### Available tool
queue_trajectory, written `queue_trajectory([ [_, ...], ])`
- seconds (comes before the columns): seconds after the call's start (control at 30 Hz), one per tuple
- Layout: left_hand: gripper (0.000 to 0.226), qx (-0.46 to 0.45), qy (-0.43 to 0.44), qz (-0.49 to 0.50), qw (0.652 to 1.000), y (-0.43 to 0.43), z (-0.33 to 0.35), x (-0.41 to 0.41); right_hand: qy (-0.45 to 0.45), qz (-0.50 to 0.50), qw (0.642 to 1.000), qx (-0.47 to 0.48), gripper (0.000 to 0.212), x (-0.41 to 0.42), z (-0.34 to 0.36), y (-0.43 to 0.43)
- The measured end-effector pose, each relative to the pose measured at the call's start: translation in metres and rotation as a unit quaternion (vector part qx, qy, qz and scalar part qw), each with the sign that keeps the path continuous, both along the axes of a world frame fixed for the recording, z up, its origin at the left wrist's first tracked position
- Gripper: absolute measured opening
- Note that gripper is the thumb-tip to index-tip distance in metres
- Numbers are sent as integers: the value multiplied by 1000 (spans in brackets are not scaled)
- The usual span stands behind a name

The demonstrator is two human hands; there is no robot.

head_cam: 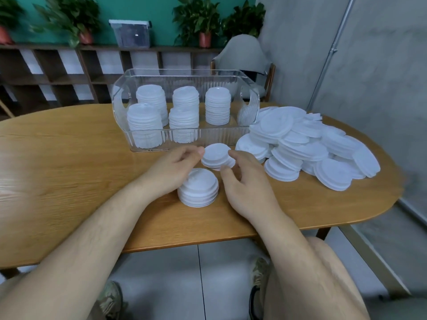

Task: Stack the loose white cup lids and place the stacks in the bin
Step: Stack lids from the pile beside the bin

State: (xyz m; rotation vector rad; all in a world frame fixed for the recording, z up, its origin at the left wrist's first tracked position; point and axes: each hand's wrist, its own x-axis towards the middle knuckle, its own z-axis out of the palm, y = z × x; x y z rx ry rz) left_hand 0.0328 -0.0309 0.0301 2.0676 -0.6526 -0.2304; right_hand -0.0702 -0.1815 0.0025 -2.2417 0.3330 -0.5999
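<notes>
Though partly behind right hand (247,181), lids (216,155).

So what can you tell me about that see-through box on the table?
The bin is a clear plastic tub, rectangular with rounded corners, ribbed walls and a cut-out handle at each end. It stands upright on the wooden table, open at the top. Inside stand five stacks of white lids, three behind and two in front. The loose lid pile lies by its right end.
</notes>
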Motion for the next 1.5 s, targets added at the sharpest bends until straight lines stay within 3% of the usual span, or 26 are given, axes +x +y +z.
queue_trajectory([
  [0.17,66,6,62,-3,998,-17,-4,19,30,1,1000,-7,51,9,-1,-3],
  [0.37,64,-41,51,1,998,-14,-13,23,27,17,999,32,52,14,-2,-6],
  [0.47,55,-66,28,26,997,-8,-13,21,0,17,999,29,49,14,-1,-3],
  [0.6,23,-115,-3,35,993,-4,-11,12,-43,12,999,22,44,12,-2,-1],
  [0.77,26,-123,-23,24,992,5,-10,5,-104,20,994,20,35,6,-4,1],
  [1.0,45,-86,-33,-13,996,18,-3,-5,-101,26,993,50,36,-1,0,4],
  [1.5,43,0,3,-96,995,54,10,-2,-62,91,992,55,27,-10,-1,10],
])
